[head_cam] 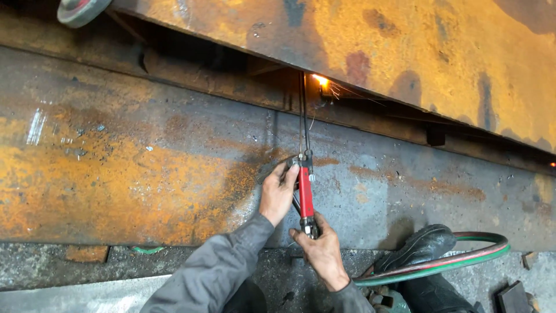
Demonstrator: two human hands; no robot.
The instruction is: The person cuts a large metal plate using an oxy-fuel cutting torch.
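Note:
A cutting torch with a red handle [305, 194] and long thin black tubes [303, 110] reaches up into a dark gap between two rusty steel plates. A bright orange flame with sparks [320, 80] burns at its tip. My left hand [278, 191] grips the upper end of the red handle, by the valve. My right hand [318, 246] holds the lower end, where the hoses join. Both arms wear grey sleeves.
A large rusty steel plate [116, 168] lies flat in front of me, and a second plate [405, 46] overhangs it at the top. Red and green hoses [452, 261] curve away right, past my black boot [420, 246]. Metal scraps [512, 295] lie lower right.

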